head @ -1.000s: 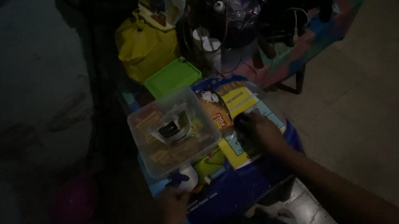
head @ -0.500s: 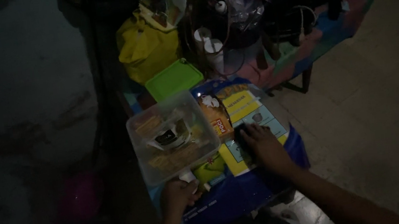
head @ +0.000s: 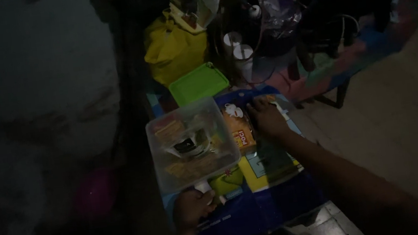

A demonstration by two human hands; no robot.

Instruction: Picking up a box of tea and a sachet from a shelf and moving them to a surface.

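Note:
A clear plastic box point(head: 191, 142) holding small packets and a dark round item is lifted over a blue container point(head: 264, 207) full of packets. My left hand point(head: 191, 207) grips the box by its near edge. My right hand point(head: 266, 118) reaches into the blue container, fingers spread on flat packets point(head: 266, 164) beside an orange packet point(head: 240, 129). The scene is very dark and details in the box are hard to make out.
A green lidded box point(head: 198, 83) lies just beyond the clear box, with a yellow bag point(head: 173, 47) behind it. White cups point(head: 239, 51) and a clear plastic bag point(head: 275, 6) crowd the back. A pink round object point(head: 95, 194) sits on the dark ground at left. Tiled floor point(head: 412, 107) lies at right.
My right hand has moved farther away across the packets toward the container's far end. My left hand keeps its grip on the clear box, which has barely shifted.

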